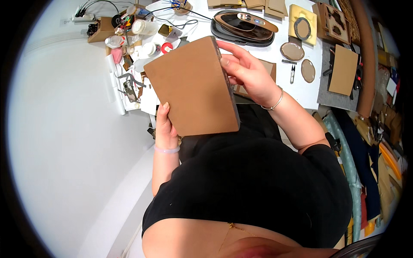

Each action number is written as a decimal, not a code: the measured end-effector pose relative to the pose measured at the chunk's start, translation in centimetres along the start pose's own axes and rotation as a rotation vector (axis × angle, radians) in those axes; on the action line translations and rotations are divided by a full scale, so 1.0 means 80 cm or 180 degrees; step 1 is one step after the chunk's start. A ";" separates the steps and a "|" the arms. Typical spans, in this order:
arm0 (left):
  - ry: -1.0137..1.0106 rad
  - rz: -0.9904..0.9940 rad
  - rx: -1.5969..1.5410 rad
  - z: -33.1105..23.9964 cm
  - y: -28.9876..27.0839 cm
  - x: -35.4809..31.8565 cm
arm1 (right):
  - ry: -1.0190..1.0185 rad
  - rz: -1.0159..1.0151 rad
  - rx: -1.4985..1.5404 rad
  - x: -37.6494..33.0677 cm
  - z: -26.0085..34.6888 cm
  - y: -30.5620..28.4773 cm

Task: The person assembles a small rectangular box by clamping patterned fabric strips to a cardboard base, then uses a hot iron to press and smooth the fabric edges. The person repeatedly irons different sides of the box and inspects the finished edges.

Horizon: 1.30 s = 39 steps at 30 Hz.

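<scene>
A flat brown rectangular board or box (pixel 193 90) with a dark side edge is held up, tilted, in front of my body. I cannot tell how deep it is, since its far side is hidden. My left hand (pixel 166 122) grips its lower left edge, the thumb on the brown face and the other fingers out of sight behind. At the upper right, my right hand (pixel 249 73) is closed round the dark edge, thumb against it and fingers reaching behind.
A white table (pixel 266 51) holds a dark brown and black appliance (pixel 243 28), oval pieces (pixel 292 51), small snips (pixel 292 74) and a yellow square piece (pixel 297 13). Bottles and jars (pixel 144 27) crowd its left. A tan sheet (pixel 343 69) lies on a grey mat (pixel 329 96). Fabric rolls (pixel 344 142) stand right.
</scene>
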<state>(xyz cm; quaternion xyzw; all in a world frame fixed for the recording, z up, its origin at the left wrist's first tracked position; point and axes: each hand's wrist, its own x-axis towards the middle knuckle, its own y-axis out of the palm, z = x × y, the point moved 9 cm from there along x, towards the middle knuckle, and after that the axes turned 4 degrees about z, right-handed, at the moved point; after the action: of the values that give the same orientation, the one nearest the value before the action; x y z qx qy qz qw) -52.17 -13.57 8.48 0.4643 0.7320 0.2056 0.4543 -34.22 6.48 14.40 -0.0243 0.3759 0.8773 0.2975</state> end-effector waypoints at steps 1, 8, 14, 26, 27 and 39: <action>-0.0056 -0.0046 -0.0026 0.002 0.007 -0.002 | -0.0024 -0.0031 0.0126 -0.008 0.007 0.006; 0.0286 -0.0434 0.0812 -0.009 0.093 -0.013 | -0.0022 -0.0161 -0.0059 -0.031 0.028 0.002; 0.0906 -0.0460 0.1393 -0.027 0.143 -0.014 | -0.0135 0.0132 0.0681 -0.042 0.011 0.001; 0.0962 -0.0208 0.1310 -0.030 0.168 -0.005 | -0.0233 0.0784 0.1472 -0.053 -0.003 0.012; 0.0932 -0.0205 0.1382 -0.029 0.171 -0.005 | -0.0235 0.0801 0.1454 -0.054 -0.001 0.012; 0.0818 0.0131 0.0675 -0.034 0.171 0.002 | -0.0201 0.0728 0.1677 -0.048 -0.010 -0.003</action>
<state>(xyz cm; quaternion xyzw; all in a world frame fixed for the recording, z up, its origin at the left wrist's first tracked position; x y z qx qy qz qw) -47.79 -6.44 19.66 0.4944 0.7920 0.1942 0.3011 -31.04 4.14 14.74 0.1236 0.5817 0.7776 0.2043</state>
